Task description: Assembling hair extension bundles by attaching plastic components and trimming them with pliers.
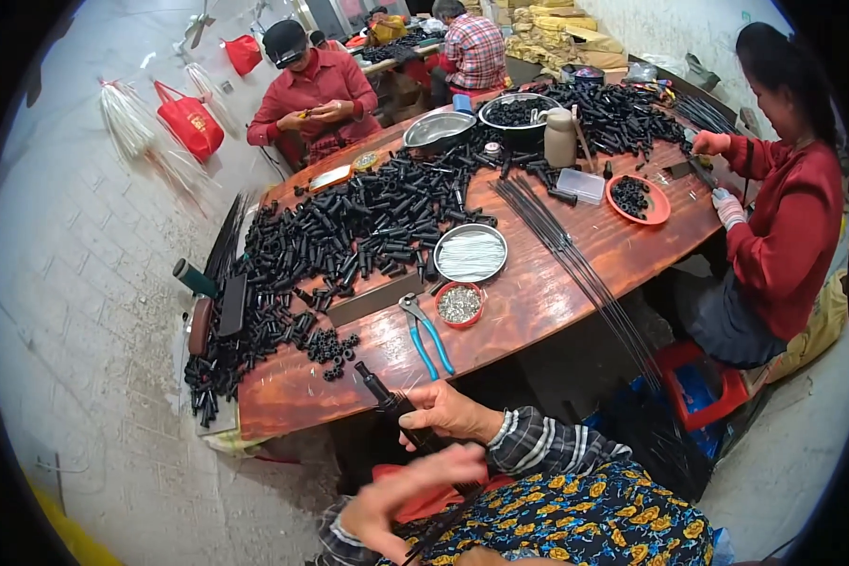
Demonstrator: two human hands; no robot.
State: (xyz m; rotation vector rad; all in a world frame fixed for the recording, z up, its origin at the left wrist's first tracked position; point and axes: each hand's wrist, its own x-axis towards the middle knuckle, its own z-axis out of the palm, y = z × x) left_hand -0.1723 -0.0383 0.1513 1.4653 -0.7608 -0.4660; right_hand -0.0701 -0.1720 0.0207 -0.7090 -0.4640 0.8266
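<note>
My right hand [451, 413], in a plaid cuff, is closed around a black tubular part [378, 385] with a narrower tip pointing up and left toward the table. Its lower portion is hidden behind my hands. Just below, my left hand [410, 500] is smeared by motion and crosses in front of the lower end of the piece; whether its fingers grip anything does not show. Thin dark strands [436, 536] hang beneath it. Both hands are over my lap, covered by a dark flowered apron [575, 519], near the table's front edge.
The red-brown table [538, 325] bears heaps of black tubular parts [349, 226], blue-handled pliers [427, 335], a bowl of white sticks [471, 253], a red dish of small metal pieces [459, 304] and long black rods [575, 259]. Co-workers sit at the far side and right. A red stool [698, 382] stands right.
</note>
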